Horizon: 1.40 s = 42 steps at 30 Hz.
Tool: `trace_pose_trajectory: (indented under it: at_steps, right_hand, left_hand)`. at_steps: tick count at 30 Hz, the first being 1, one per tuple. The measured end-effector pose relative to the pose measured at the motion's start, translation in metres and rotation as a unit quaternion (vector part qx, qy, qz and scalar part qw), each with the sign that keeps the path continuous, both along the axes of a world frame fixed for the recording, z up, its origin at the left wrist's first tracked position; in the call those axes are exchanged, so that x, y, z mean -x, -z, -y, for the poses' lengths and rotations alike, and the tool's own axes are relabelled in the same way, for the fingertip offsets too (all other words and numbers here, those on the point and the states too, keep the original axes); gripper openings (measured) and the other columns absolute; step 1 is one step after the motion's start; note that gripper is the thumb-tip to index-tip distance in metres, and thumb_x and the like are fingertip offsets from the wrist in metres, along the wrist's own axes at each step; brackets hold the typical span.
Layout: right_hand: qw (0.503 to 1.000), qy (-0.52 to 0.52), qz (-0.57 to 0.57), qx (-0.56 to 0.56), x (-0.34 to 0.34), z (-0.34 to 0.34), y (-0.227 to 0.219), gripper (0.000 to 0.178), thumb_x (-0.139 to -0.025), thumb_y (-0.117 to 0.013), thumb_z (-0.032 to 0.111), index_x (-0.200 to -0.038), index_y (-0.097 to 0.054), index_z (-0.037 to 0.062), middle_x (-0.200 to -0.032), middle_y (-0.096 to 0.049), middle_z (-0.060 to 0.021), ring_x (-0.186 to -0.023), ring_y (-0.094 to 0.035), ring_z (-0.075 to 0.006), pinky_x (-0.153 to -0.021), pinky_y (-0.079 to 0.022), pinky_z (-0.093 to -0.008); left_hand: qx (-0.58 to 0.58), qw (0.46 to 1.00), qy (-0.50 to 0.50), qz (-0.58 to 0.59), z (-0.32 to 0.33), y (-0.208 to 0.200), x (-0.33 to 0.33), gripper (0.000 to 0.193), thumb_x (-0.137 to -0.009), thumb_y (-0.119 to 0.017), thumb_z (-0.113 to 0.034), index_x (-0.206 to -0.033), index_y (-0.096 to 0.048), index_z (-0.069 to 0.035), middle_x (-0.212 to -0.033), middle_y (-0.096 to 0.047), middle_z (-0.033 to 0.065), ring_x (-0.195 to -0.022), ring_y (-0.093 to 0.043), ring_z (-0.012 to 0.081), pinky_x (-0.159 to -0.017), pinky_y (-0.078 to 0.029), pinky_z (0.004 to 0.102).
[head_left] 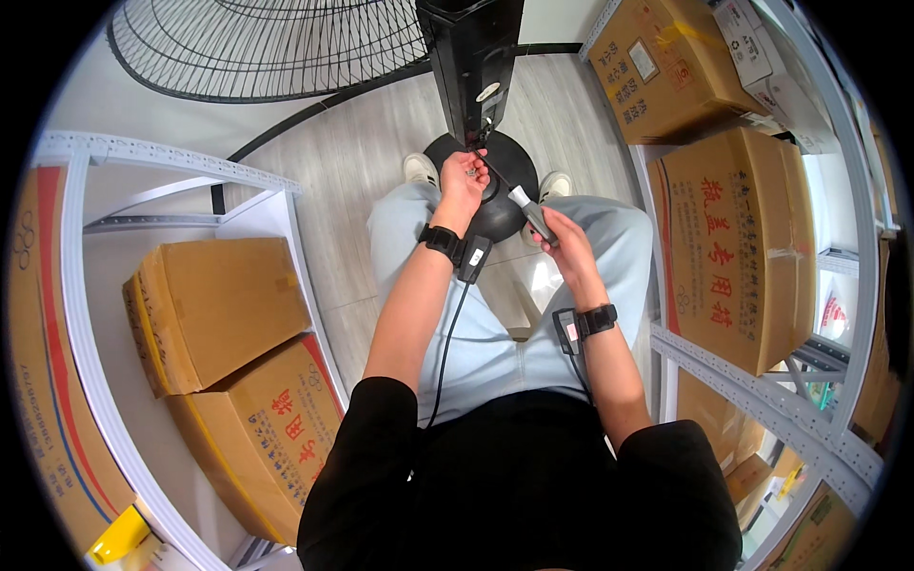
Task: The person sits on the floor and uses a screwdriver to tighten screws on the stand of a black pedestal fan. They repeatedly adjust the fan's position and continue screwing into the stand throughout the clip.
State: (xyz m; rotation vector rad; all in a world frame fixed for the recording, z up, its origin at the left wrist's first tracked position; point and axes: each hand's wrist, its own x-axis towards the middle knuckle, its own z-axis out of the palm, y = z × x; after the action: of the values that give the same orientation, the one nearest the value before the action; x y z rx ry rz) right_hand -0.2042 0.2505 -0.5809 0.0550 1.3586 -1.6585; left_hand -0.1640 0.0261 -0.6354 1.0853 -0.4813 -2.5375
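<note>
A black upright column (469, 81) rises from a round black base (509, 157) on the floor between my feet. My right hand (568, 246) grips a screwdriver (533, 215) by its grey and white handle. Its thin shaft slants up and left toward the column's lower end, but whether the tip touches there I cannot tell. Close beside that lower end, my left hand (463, 183) is closed with fingers curled. Something small and silvery shows at its fingers, too small to name.
A large black wire fan guard (276, 48) is at the upper left. Metal shelves (181, 152) with cardboard boxes (224, 309) stand on the left, and more boxes (728, 247) fill shelves on the right. Black wrist straps (441, 241) with cables are on both my arms.
</note>
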Motion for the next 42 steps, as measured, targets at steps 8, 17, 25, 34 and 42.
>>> trace_pose_trajectory:
  at_steps: [8, 17, 25, 34, 42]
  right_hand:
    - [1.000, -0.001, 0.013, 0.002, 0.002, 0.012, 0.004, 0.034, -0.098, -0.045, 0.020, -0.124, -0.052, 0.0003, -0.098, -0.065, -0.0090, -0.072, -0.058, -0.0075, -0.057, -0.042, -0.0188]
    - [1.000, 0.000, 0.024, 0.001, -0.001, 0.023, 0.008, 0.029, -0.097, -0.048, 0.028, -0.115, -0.058, 0.0077, -0.092, -0.067, -0.0029, -0.069, -0.059, -0.0055, -0.058, -0.043, -0.0181]
    - [0.998, 0.049, -0.039, -0.013, -0.017, 0.030, 0.006, 0.026, -0.093, -0.057, 0.022, -0.115, -0.060, 0.0081, -0.089, -0.062, 0.0003, -0.070, -0.057, -0.0058, -0.059, -0.044, -0.0187]
    - [0.951, 0.041, -0.298, -0.070, -0.024, 0.031, 0.031, 0.033, -0.085, -0.067, 0.008, -0.118, -0.059, 0.0083, -0.108, -0.058, -0.0014, -0.085, -0.056, -0.0082, -0.070, -0.046, -0.0219]
    - [0.982, 0.058, -0.179, -0.024, -0.027, 0.031, 0.009, 0.033, -0.086, -0.067, 0.010, -0.118, -0.059, 0.0079, -0.115, -0.054, -0.0044, -0.090, -0.057, -0.0102, -0.073, -0.050, -0.0241]
  left_hand:
    - [0.013, 1.000, -0.016, -0.022, -0.001, 0.000, 0.002, 0.020, -0.086, -0.052, -0.011, -0.096, -0.061, 0.004, -0.074, -0.050, 0.0030, -0.067, -0.049, 0.0136, -0.058, -0.041, 0.0255]
    - [0.013, 0.999, -0.016, -0.027, -0.001, 0.001, 0.002, 0.021, -0.087, -0.054, -0.011, -0.098, -0.062, 0.005, -0.072, -0.050, 0.0018, -0.065, -0.048, 0.0120, -0.058, -0.041, 0.0251]
    - [0.029, 0.999, -0.009, -0.038, -0.001, 0.002, 0.000, 0.022, -0.089, -0.054, -0.012, -0.100, -0.062, 0.005, -0.071, -0.050, 0.0009, -0.064, -0.048, 0.0108, -0.057, -0.041, 0.0239]
    - [0.069, 0.997, 0.042, 0.004, -0.006, -0.007, 0.000, 0.022, -0.088, -0.063, -0.015, -0.099, -0.064, 0.003, -0.067, -0.049, -0.0016, -0.061, -0.046, 0.0083, -0.054, -0.038, 0.0213]
    - [0.095, 0.994, 0.051, 0.000, -0.006, -0.008, -0.003, 0.020, -0.087, -0.065, -0.015, -0.096, -0.065, 0.003, -0.066, -0.049, -0.0020, -0.059, -0.045, 0.0074, -0.051, -0.037, 0.0213]
